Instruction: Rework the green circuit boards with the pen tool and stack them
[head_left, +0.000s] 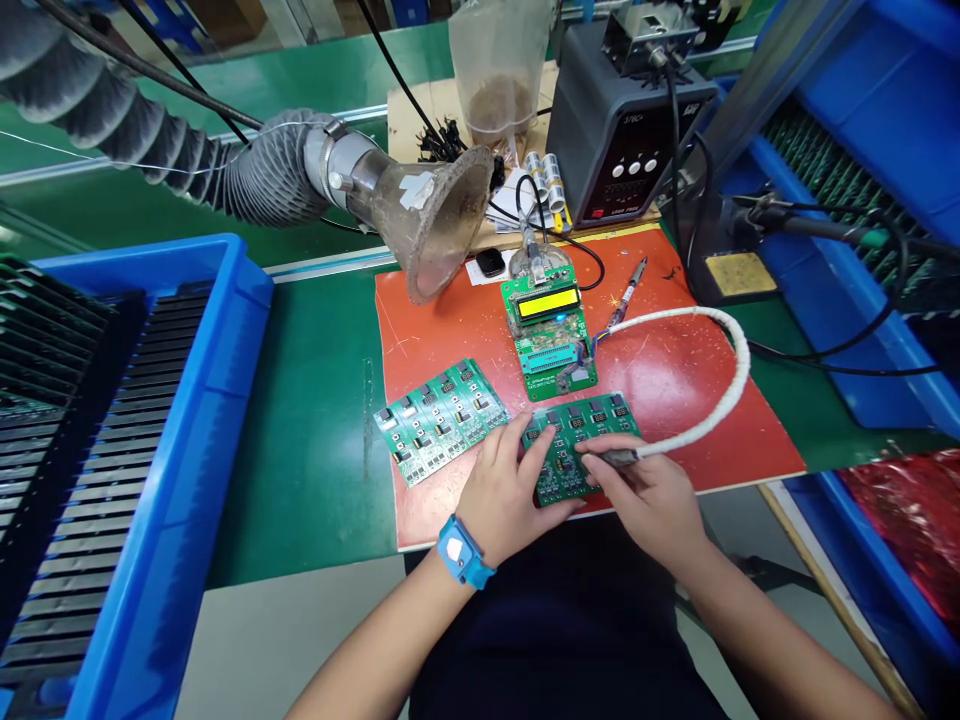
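Note:
A green circuit board panel (621,412) with small two-digit displays lies on the orange mat at the near edge. My left hand (499,485), with a blue wristband, grips its left side, fingers on top and thumb along the near edge. In my right hand (660,505) is a probe (619,457) on a white-sleeved cable, its tip held at the panel's surface; exact contact is hidden. A second circuit board panel (442,425) lies tilted to the left. Beyond the gripped panel sits a programmer board (551,335) with a lit yellow screen, wired to the probe cable.
A fume extraction funnel (442,230) overhangs the mat (697,370) at back left. The soldering station (622,130) stands behind, with a pen-like tool (630,292) nearer. Blue bins (244,330) flank the bench, the left one holding slotted racks. The white cable (739,360) loops right.

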